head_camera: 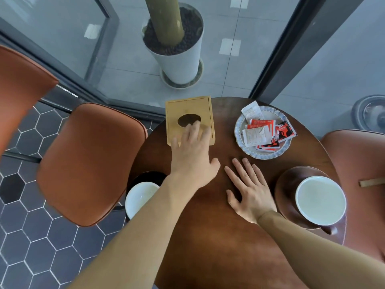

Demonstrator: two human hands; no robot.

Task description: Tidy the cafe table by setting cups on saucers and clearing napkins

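On the round wooden table (pixel 218 236), my left hand (pixel 193 155) reaches forward with its fingers spread over the near edge of a wooden tissue box (pixel 188 109), fingertips at its oval hole. My right hand (pixel 248 190) lies flat and open on the tabletop, holding nothing. A white cup (pixel 320 200) stands on a brown saucer (pixel 286 184) at the right. Another white cup (pixel 138 198) rests on a black saucer (pixel 152 177) at the left edge, partly hidden by my left forearm. No loose napkin shows.
A patterned plate (pixel 239 126) holds several red and white sachets at the back right. Orange chairs (pixel 89 161) stand left and right of the table. A white planter (pixel 179 55) stands behind glass. Hexagon floor tiles lie to the left.
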